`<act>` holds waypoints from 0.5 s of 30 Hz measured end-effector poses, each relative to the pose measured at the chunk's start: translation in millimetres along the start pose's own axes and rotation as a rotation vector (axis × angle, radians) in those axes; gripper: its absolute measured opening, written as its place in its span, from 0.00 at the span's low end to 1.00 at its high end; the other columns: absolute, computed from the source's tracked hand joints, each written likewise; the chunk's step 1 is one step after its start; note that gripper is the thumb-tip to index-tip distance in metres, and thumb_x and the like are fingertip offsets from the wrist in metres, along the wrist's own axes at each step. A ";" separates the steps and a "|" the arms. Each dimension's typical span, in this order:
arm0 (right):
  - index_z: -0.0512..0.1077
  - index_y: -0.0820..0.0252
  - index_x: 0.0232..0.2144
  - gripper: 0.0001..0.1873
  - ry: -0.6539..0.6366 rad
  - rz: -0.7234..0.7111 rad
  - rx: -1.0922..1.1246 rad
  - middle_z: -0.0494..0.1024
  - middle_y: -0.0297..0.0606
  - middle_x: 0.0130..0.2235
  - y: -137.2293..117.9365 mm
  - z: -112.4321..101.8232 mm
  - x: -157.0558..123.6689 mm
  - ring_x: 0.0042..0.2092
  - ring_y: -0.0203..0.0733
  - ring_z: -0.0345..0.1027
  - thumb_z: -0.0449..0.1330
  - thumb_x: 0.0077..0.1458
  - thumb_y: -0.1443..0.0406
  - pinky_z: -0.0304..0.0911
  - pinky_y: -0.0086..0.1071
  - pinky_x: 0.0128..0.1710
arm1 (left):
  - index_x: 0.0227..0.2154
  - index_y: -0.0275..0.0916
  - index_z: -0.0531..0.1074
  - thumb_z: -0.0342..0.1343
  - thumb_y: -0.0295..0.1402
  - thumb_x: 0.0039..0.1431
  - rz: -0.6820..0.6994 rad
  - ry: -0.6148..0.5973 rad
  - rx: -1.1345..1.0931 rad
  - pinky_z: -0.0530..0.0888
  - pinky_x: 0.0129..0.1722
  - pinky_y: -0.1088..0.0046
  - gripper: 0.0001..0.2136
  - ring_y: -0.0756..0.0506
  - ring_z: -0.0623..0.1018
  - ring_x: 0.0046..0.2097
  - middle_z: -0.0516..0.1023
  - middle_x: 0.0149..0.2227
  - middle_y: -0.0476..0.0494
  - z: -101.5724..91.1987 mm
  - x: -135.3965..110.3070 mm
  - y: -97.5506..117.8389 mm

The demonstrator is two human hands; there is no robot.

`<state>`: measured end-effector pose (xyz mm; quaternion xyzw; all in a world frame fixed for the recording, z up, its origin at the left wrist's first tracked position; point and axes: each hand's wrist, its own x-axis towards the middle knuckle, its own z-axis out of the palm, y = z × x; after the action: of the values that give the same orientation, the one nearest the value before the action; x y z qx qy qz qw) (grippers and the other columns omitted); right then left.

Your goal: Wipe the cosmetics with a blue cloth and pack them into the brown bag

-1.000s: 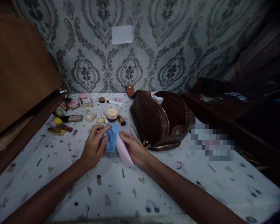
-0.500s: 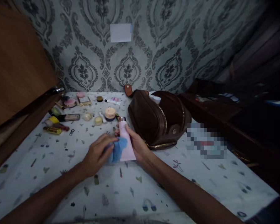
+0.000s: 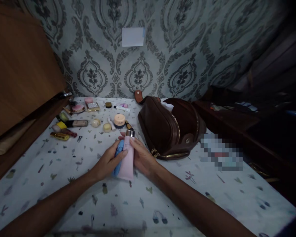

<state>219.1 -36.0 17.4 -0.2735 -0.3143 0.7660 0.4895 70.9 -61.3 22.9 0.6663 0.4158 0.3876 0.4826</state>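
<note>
My right hand (image 3: 143, 157) grips a pale pink tube (image 3: 127, 158) with a shiny silver cap, holding it nearly upright above the patterned white cloth (image 3: 162, 204). Pressed against the tube's left side is a blue cloth (image 3: 118, 156), held in the closed fingers of my left hand (image 3: 108, 162). Just right of my hands lies a brown leather pouch (image 3: 170, 128), its zip open and a white item showing inside.
Several small cosmetics lie at the back left: a peach-lidded jar (image 3: 119, 120), small round pots (image 3: 95, 123), a pink compact (image 3: 78, 108), a gold tube (image 3: 60, 136), a small white tube (image 3: 121, 107). A wooden board (image 3: 19, 75) leans on the left. Dark furniture stands right.
The pink tube has swung from lying slanted to nearly upright, cap up. My left hand with the blue cloth slid down, then came back against the tube's left side.
</note>
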 end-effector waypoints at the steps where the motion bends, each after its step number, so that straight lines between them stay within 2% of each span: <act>1: 0.79 0.55 0.40 0.24 0.022 -0.012 -0.021 0.79 0.35 0.40 -2.0 -1.7 1.1 0.38 0.38 0.71 0.74 0.40 0.53 0.66 0.30 0.37 | 0.50 0.38 0.67 0.50 0.46 0.65 -0.011 -0.018 0.007 0.69 0.44 0.71 0.18 0.46 0.71 0.41 0.72 0.40 0.47 -1.3 0.4 -0.2; 5: 0.80 0.57 0.39 0.24 0.070 -0.035 -0.095 0.75 0.33 0.32 -9.3 -6.1 2.0 0.32 0.34 0.67 0.74 0.39 0.53 0.63 0.27 0.31 | 0.48 0.37 0.69 0.51 0.47 0.64 -0.067 -0.060 0.002 0.67 0.35 0.74 0.19 0.47 0.69 0.36 0.71 0.35 0.49 -6.3 0.9 -0.7; 9: 0.80 0.58 0.36 0.23 0.080 -0.045 -0.118 0.70 0.29 0.25 -12.7 -6.3 0.6 0.27 0.31 0.62 0.74 0.38 0.54 0.59 0.25 0.27 | 0.50 0.37 0.70 0.52 0.49 0.63 -0.133 -0.134 -0.065 0.67 0.33 0.75 0.21 0.47 0.71 0.35 0.73 0.35 0.48 -15.0 2.0 -3.5; 12: 0.79 0.58 0.37 0.23 0.096 -0.094 -0.110 0.69 0.28 0.25 -13.4 -6.4 1.6 0.27 0.31 0.61 0.75 0.37 0.55 0.59 0.25 0.28 | 0.50 0.38 0.72 0.55 0.49 0.61 -0.185 -0.264 -0.105 0.69 0.35 0.75 0.22 0.46 0.73 0.38 0.75 0.37 0.47 -26.0 4.9 -4.4; 15: 0.79 0.57 0.38 0.24 0.129 -0.156 -0.084 0.69 0.28 0.26 -13.3 -7.3 3.8 0.28 0.32 0.60 0.75 0.37 0.55 0.60 0.25 0.28 | 0.51 0.38 0.72 0.62 0.45 0.55 -0.247 -0.415 -0.146 0.70 0.36 0.75 0.24 0.45 0.75 0.40 0.77 0.39 0.47 -38.7 8.5 -1.7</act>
<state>230.7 -26.6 22.2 -0.3172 -0.3345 0.6927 0.5547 38.1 -40.7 31.2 0.6391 0.3567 0.2095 0.6484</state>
